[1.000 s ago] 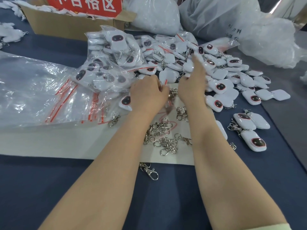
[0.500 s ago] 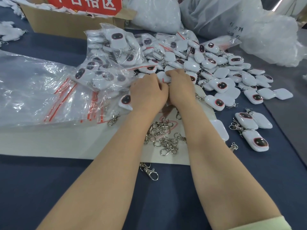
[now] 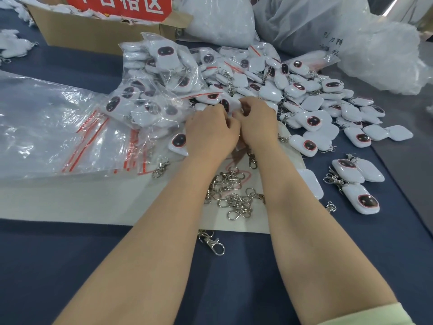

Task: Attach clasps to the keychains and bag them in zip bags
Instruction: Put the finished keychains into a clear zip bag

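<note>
A heap of white keychains (image 3: pixel 304 95) with dark oval faces covers the far middle of the table. My left hand (image 3: pixel 210 134) and my right hand (image 3: pixel 259 124) meet at its near edge, fingers curled, pinching one white keychain (image 3: pixel 226 104) between their fingertips; most of the hold is hidden. Just under my right wrist is a clasp (image 3: pixel 251 158); whether it hangs or lies there I cannot tell. Loose metal clasps (image 3: pixel 232 191) lie on the white sheet (image 3: pixel 93 198) between my forearms. Filled zip bags (image 3: pixel 164 73) sit left of the heap, and flat empty zip bags (image 3: pixel 58 127) lie further left.
One clasp (image 3: pixel 212 242) lies on the blue cloth near me. Keychains with clasps attached (image 3: pixel 351 177) lie at the right. A cardboard box (image 3: pixel 93 31) with a red sign stands at the back, beside large plastic sacks (image 3: pixel 304 24).
My right hand came down from above the heap and joined my left hand. Both hands then shifted slightly forward into the heap's near edge.
</note>
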Available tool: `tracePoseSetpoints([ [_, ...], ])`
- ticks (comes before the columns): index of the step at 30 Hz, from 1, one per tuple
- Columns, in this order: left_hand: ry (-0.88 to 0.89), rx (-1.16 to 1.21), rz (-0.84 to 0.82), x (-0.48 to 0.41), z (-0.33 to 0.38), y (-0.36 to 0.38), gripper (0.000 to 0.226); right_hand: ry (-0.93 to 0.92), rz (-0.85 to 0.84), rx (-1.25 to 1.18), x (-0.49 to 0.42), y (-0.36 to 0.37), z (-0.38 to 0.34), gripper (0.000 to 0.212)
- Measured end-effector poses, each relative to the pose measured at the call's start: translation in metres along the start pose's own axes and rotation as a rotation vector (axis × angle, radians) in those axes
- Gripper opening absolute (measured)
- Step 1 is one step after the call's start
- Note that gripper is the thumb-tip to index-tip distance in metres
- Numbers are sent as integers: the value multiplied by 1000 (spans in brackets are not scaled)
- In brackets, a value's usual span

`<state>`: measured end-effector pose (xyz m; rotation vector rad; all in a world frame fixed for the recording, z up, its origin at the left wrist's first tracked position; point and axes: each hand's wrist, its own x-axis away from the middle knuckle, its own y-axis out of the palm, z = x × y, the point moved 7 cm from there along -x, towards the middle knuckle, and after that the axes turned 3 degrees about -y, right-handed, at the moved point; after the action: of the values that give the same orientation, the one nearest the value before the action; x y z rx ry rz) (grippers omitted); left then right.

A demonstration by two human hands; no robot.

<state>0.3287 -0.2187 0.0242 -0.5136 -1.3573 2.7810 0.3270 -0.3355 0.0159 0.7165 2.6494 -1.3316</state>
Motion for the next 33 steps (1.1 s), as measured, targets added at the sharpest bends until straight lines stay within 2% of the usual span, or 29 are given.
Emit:
tracePoseSetpoints([
  [3,4,1,-2,0,0,1,25,35,126,-158,-1,-9,3,21],
  [5,11,1,-5,1,0,2,23,158,228,-486,0,-14,12,11],
  [8,12,5,-4,1,0,2,24,299,204,-1142,1,-7,14,9],
  [10,10,1,-4,0,0,2,25,304,139,-1308,1,-3,10,11],
  [13,10,3,-3,0,0,2,26,272,67,-1295,0,1,6,12],
  [18,12,17,-2,1,-1,3,26,359,60,-1386,2,3,9,11],
  [25,25,16,7,2,1,2,22,238,27,-1166,4,0,3,9],
  [33,24,-1,22,1,1,2,24,306,49,-1243,5,0,4,18],
])
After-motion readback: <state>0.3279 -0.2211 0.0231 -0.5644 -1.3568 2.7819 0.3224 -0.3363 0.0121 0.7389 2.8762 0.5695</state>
